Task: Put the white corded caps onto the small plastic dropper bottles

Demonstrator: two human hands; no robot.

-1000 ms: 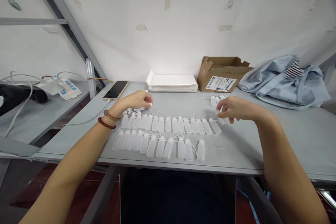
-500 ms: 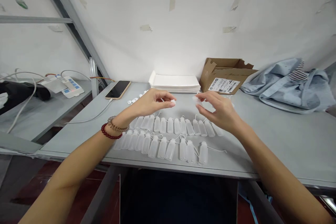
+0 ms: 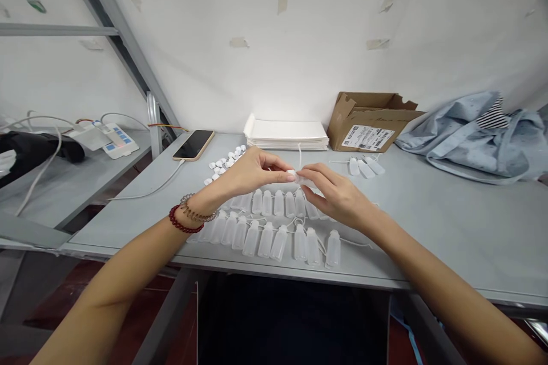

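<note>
We are finding the near centre of the table [image 3: 449, 211] blocked: two rows of bottles [image 3: 265, 236] are lying side by side, and our left hand [image 3: 248, 174] and right hand [image 3: 338, 197] are meeting just above the far row, pinching a small bottle [image 3: 299, 178]. Loose caps [image 3: 225, 161] are crowding the left rear, near a phone [image 3: 193, 145] and its cable [image 3: 145, 189]. A paper stack [image 3: 286, 134], a cardboard box [image 3: 370, 122] and three loose bottles [image 3: 366, 166] are closing the back; blue cloth [image 3: 475, 137] is covering the far right. We are seeing bare grey surface right of the rows, open for a hand.
</note>
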